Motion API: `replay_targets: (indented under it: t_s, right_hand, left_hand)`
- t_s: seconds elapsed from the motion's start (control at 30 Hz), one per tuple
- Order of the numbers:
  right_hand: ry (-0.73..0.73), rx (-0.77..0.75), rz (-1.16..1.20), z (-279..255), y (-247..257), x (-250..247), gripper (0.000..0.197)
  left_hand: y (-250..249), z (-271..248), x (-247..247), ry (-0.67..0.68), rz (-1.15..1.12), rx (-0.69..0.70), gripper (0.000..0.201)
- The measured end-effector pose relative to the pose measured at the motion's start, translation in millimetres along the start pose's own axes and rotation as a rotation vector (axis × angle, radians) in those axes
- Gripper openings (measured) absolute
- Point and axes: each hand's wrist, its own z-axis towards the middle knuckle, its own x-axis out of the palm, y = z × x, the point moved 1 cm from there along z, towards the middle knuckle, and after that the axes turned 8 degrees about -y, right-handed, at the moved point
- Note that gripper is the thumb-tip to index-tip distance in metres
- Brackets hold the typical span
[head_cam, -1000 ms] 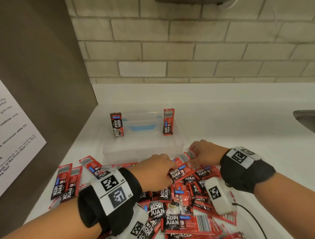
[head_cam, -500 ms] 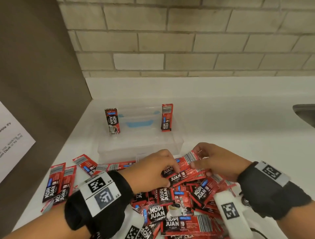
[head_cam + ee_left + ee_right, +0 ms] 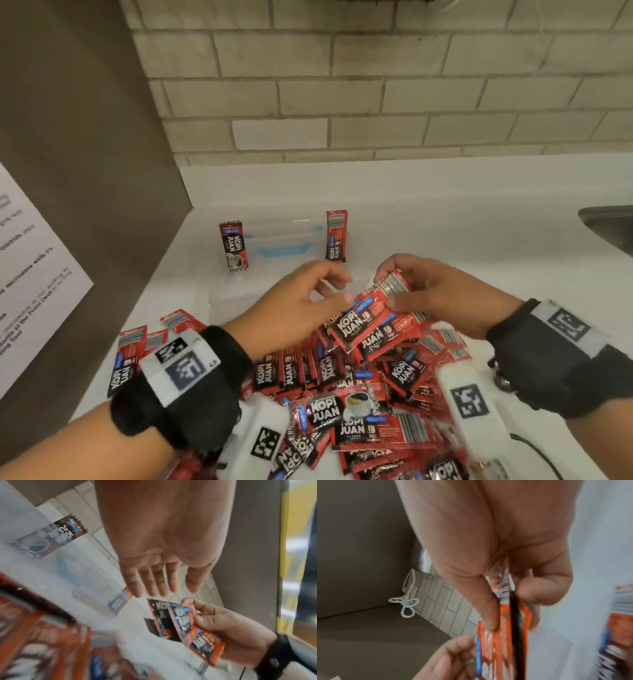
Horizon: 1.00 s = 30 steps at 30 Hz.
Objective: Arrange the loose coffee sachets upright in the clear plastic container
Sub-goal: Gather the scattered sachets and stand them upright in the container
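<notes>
- Red sachets [image 3: 371,313] pinched in right hand [image 3: 433,294]; left hand [image 3: 294,301] empty, fingers relaxed.
- Square edges w/ left first.
- Stand them in clear container [image 3: 284,236] at 12 o'clock, betw. the two uprights.

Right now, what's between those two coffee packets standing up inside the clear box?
Nothing stands between the left sachet and the right sachet: only the clear container and a blue shape seen through its far wall. The head view shows it.

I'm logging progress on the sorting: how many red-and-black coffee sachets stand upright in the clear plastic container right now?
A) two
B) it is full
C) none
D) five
A: the head view shows one red-and-black coffee sachet at the left end of the clear plastic container and another at its right end.
</notes>
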Motion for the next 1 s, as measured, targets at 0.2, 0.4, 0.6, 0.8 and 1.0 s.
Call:
replay_targets:
  t_s: [0.2,0.4,0.6,0.8,1.0]
  right_hand:
    - [0.099,-0.152,-0.048,16.1,31.7,13.2,0.022]
    - [-0.152,-0.08,0.423,30.2,28.8,46.4,0.043]
    - [-0.064,-0.011,0.589,29.0,19.6,77.2,0.025]
    - [-0.213,-0.063,0.697,44.0,24.8,72.1,0.025]
    - [-0.188,-0.029,0.818,54.9,33.2,58.5,0.031]
  left_hand:
    - [-7.2,-6.5,-2.1,0.203,-0.283,-0.202,0.025]
    - [8.1,-15.4,-3.0,-0.052,-0.577,-0.27,0.028]
    - [13.3,-14.0,0.3,-0.202,-0.616,-0.234,0.028]
    - [14.3,-2.1,-5.6,-0.353,-0.656,-0.221,0.027]
    - [14.9,16.1,-22.0,-0.399,-0.668,-0.288,0.021]
